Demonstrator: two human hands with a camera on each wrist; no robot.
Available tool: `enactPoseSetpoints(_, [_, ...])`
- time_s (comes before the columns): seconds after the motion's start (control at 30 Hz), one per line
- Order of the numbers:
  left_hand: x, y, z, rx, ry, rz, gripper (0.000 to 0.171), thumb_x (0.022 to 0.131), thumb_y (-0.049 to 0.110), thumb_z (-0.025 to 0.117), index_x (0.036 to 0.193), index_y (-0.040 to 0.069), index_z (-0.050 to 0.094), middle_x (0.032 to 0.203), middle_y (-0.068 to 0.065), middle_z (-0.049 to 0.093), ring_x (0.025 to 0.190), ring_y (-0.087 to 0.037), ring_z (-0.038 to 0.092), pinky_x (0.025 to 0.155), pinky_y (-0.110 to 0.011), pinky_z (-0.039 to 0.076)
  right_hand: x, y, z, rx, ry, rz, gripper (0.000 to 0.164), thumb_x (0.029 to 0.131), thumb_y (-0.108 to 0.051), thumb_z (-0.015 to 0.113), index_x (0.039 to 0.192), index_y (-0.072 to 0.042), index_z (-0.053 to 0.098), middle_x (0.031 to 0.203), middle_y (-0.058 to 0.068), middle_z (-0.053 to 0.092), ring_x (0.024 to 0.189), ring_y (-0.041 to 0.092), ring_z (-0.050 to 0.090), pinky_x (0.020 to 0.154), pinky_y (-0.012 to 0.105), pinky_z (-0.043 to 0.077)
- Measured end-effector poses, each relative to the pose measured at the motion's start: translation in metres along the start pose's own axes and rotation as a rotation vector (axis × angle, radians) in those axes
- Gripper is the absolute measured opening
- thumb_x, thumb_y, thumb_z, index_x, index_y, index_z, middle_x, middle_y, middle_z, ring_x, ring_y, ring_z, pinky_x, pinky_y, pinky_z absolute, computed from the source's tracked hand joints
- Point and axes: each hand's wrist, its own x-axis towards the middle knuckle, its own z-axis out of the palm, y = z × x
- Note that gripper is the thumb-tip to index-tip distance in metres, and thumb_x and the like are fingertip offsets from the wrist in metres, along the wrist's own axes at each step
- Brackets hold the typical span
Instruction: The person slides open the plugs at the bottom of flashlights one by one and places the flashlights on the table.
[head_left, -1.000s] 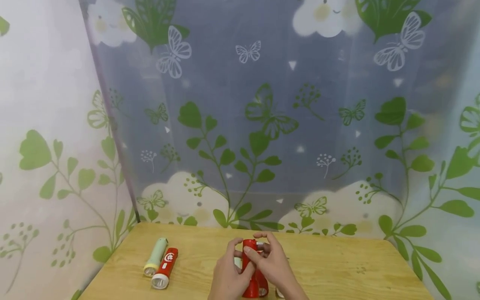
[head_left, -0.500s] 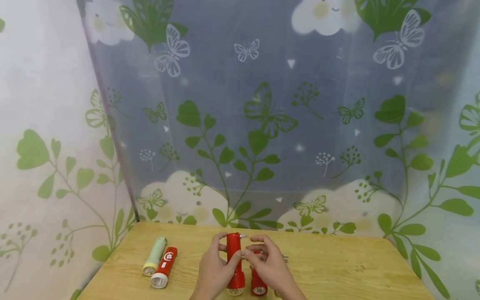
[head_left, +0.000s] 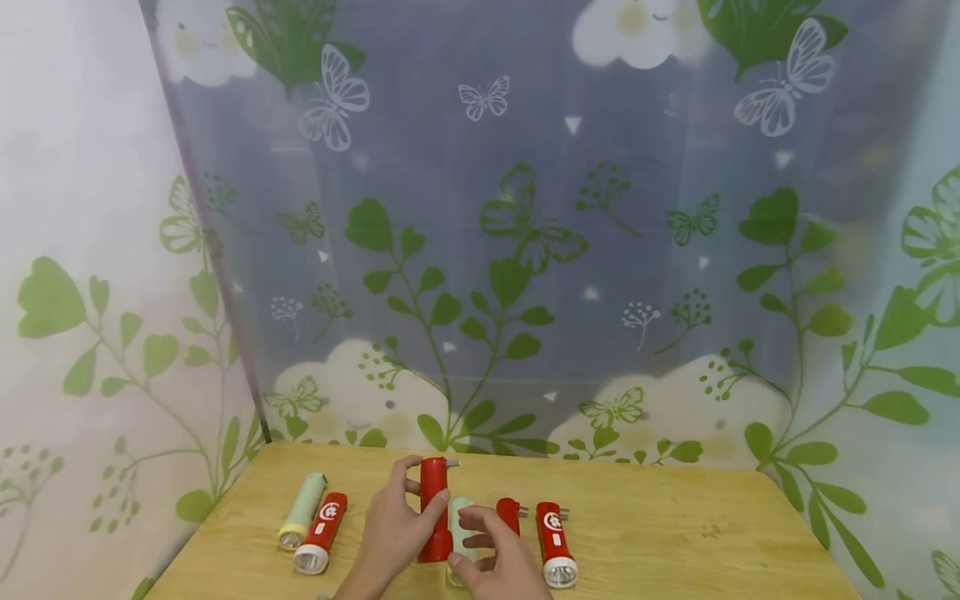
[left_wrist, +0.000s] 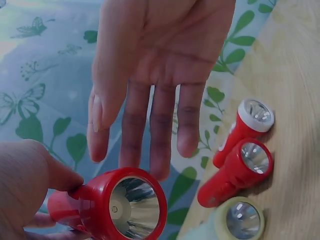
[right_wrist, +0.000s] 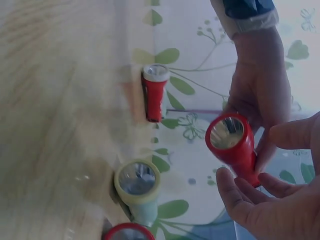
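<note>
My left hand (head_left: 392,527) grips a red flashlight (head_left: 432,512) upright over the table, thumb across its front. Metal plug prongs stick out from its top right side in the head view. The left wrist view shows its wide red head and reflector (left_wrist: 142,205). Just to the right is my right hand (head_left: 501,557), fingers apart and loosely bent, with nothing held. It partly covers a pale green flashlight (head_left: 460,510) behind it. Beyond the right hand, another red flashlight (head_left: 507,513) is partly hidden, its prongs out.
A red flashlight with a white head (head_left: 553,542) lies at the right, prongs out. On the left, a green flashlight (head_left: 303,504) and a red-and-white flashlight (head_left: 322,529) lie side by side. A printed curtain (head_left: 480,317) hangs behind the wooden table (head_left: 675,533).
My left hand has carried the red flashlight to the left, away from the right hand. The right hand has come off it and moved down and left, uncovering the flashlights on the right.
</note>
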Motion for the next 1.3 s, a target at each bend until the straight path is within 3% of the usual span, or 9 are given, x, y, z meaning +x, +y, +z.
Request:
enactPoseSetpoints(0.23, [0.001,-0.012,-0.004,0.007,-0.011,-0.029,0.059,0.088,0.028,0.077,0.136,0.006,0.051,0.094,-0.012,0.069,0.06,-0.014,0.057,0.053,-0.028,0.05,0.003,0.009,0.016,-0.006,-0.074,0.051,0.057,0.09,-0.017,0.072,0.142,-0.006,0.053,0.142,0.02,0.056,0.118,0.042,0.062,0.088,0.052,0.059])
enactPoseSetpoints(0.5, [0.004,-0.021,-0.006,0.023,-0.02,-0.062,0.06,0.088,0.027,0.077,0.137,0.004,0.05,0.093,-0.013,0.068,0.061,-0.014,0.058,0.052,-0.026,0.051,0.008,0.023,0.027,-0.013,-0.153,-0.015,0.063,0.089,-0.019,0.076,0.145,-0.003,0.05,0.143,0.022,0.051,0.116,0.042,0.062,0.083,0.042,0.062])
enactPoseSetpoints(0.6, [0.007,-0.025,-0.006,0.036,-0.016,-0.068,0.06,0.088,0.028,0.077,0.137,0.004,0.05,0.092,-0.012,0.068,0.061,-0.014,0.058,0.052,-0.026,0.051,0.02,0.045,0.031,-0.032,-0.167,-0.017,0.064,0.09,-0.024,0.077,0.146,-0.008,0.051,0.144,0.018,0.052,0.115,0.032,0.064,0.083,0.037,0.062])
enactPoseSetpoints(0.73, [0.009,-0.03,-0.007,0.064,-0.006,-0.07,0.059,0.088,0.028,0.077,0.135,0.005,0.051,0.09,-0.011,0.068,0.064,-0.014,0.058,0.054,-0.026,0.05,0.045,0.092,0.04,-0.014,-0.196,-0.012,0.067,0.089,-0.032,0.079,0.148,-0.019,0.05,0.149,0.011,0.049,0.116,0.021,0.063,0.082,0.032,0.062])
enactPoseSetpoints(0.93, [0.01,-0.039,-0.008,0.085,-0.012,-0.101,0.06,0.087,0.028,0.077,0.136,0.003,0.051,0.09,-0.011,0.068,0.066,-0.015,0.058,0.056,-0.028,0.05,0.073,0.146,0.056,0.05,-0.218,0.048,0.077,0.082,-0.041,0.084,0.149,-0.027,0.05,0.157,0.011,0.043,0.122,0.024,0.061,0.084,0.035,0.062])
enactPoseSetpoints(1.13, [0.011,-0.048,-0.009,0.062,-0.038,-0.15,0.064,0.088,0.029,0.077,0.138,0.0,0.049,0.092,-0.013,0.069,0.067,-0.016,0.061,0.056,-0.03,0.055,0.077,0.15,0.067,0.006,-0.197,0.071,0.08,0.079,-0.039,0.087,0.149,-0.022,0.051,0.159,0.02,0.038,0.125,0.036,0.059,0.087,0.047,0.06])
enactPoseSetpoints(1.3, [0.013,-0.054,-0.008,0.053,-0.034,-0.151,0.066,0.088,0.03,0.078,0.139,-0.002,0.049,0.092,-0.016,0.069,0.067,-0.016,0.063,0.055,-0.031,0.055,0.07,0.14,0.072,-0.04,-0.167,0.047,0.083,0.078,-0.036,0.088,0.15,-0.022,0.05,0.16,0.021,0.036,0.128,0.039,0.055,0.091,0.049,0.059])
